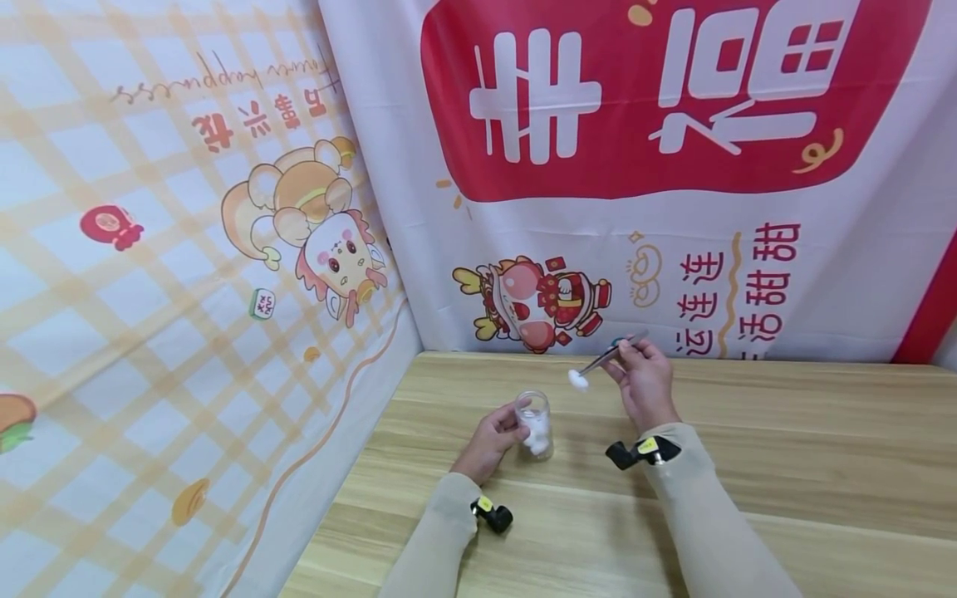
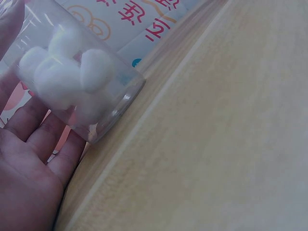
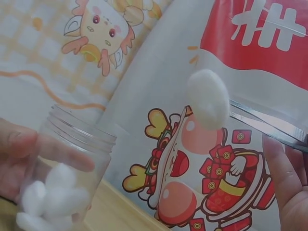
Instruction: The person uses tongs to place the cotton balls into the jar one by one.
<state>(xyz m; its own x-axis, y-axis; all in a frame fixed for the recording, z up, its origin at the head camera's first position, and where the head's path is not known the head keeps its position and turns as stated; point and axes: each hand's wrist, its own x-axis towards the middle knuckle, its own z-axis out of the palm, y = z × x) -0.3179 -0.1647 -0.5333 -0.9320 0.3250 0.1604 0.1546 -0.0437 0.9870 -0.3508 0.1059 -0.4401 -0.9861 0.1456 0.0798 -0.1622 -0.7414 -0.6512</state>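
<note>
My left hand point(image 1: 489, 440) grips a clear, lidless jar point(image 1: 548, 430) around its side. Several white cotton balls point(image 2: 57, 79) lie inside, seen through the wall in both wrist views. Whether the jar's base touches the table, I cannot tell. To the right and a little farther off, my right hand point(image 1: 646, 382) pinches silver tweezers point(image 3: 274, 126). One cotton ball point(image 3: 209, 98) sits at the tweezer tips, in the air above the jar's rim point(image 3: 82, 127) and to its right, apart from it. Most of the right fingers lie outside the right wrist view.
The wood-grain table point(image 1: 822, 465) spreads under both hands. A printed white and red cloth point(image 1: 613, 224) hangs along its back edge, and a checked cloth point(image 1: 187, 332) lines the left side. Small black cameras point(image 1: 493, 515) are strapped to both wrists over pale sleeves point(image 1: 718, 523).
</note>
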